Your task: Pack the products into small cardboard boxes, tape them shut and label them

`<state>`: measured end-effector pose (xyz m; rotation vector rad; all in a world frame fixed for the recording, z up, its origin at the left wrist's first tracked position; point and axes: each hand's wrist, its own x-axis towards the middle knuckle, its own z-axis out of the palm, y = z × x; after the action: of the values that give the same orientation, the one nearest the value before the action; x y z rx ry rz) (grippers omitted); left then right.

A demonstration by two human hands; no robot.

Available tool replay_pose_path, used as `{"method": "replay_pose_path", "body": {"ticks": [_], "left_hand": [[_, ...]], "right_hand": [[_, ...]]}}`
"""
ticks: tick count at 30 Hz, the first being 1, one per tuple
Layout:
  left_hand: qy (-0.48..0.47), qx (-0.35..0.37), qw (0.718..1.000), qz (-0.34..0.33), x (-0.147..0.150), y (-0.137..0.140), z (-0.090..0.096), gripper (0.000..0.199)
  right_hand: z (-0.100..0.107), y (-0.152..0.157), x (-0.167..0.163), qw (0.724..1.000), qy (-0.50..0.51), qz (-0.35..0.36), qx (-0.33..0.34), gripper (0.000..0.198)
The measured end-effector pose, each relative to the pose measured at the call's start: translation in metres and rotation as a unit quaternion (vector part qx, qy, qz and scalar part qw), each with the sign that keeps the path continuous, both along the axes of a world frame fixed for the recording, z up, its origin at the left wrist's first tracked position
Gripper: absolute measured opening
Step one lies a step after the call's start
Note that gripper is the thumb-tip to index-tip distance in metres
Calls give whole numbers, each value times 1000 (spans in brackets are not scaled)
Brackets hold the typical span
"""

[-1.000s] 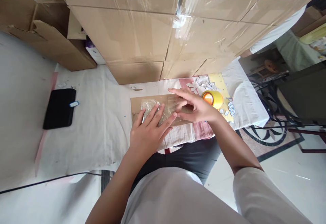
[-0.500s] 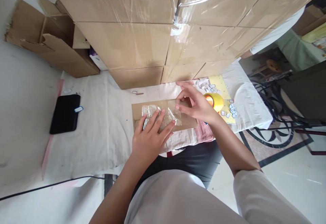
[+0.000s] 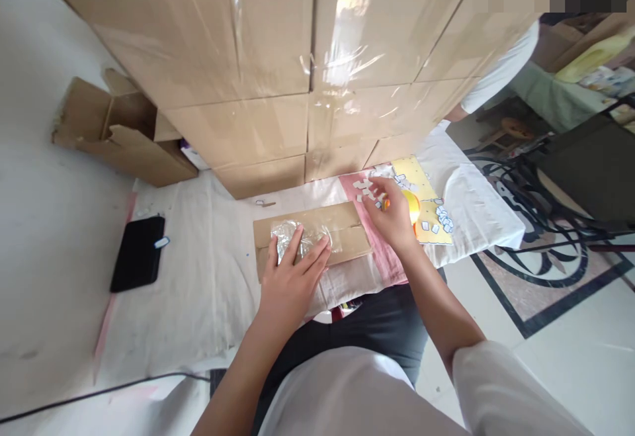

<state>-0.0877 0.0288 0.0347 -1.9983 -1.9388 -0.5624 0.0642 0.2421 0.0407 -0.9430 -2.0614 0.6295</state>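
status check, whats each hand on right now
Left hand flat on clear packet atop cardboard strip. Right hand at yellow tape roll, grip unclear. Small white labels scattered alongside.

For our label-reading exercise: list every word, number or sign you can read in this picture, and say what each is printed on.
No text can be read anywhere in the picture.
Small white tags on the yellow sheet: printing too small to read.
Tag on the black case: blurred.
Stacked cardboard boxes: no print visible.
Cardboard piece under the left hand: plain.
Tape roll by the right hand: no label visible.
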Motion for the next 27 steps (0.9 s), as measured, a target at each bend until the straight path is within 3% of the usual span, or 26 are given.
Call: {"method": "replay_pose_path", "body": {"ticks": [4, 8, 11, 13, 18, 22, 27], "left_hand": [[-29, -35, 998, -44, 8, 6, 8, 40], [-24, -11, 998, -55, 15, 15, 3, 45], [11, -3, 996, -87, 12, 19, -8, 52], [29, -5, 994, -103, 9, 19, -15, 58], [34, -5, 994, -106, 7, 17, -22, 65], [34, -8, 995, -97, 10, 17, -20, 66], [34, -4, 995, -94, 11, 17, -21, 65]], "right_hand": [[-18, -14, 71, 982, 53, -177, 30, 10], [-52, -19, 159, 943, 53, -329, -3, 17], [-71, -11, 214, 922, 14, -386, -40, 21], [-75, 2, 235, 920, -14, -388, -47, 22], [-63, 59, 230, 933, -155, -317, -74, 27], [-56, 97, 209, 882, -360, -266, -147, 37], [-73, 108, 207, 877, -380, -237, -174, 36]]}}
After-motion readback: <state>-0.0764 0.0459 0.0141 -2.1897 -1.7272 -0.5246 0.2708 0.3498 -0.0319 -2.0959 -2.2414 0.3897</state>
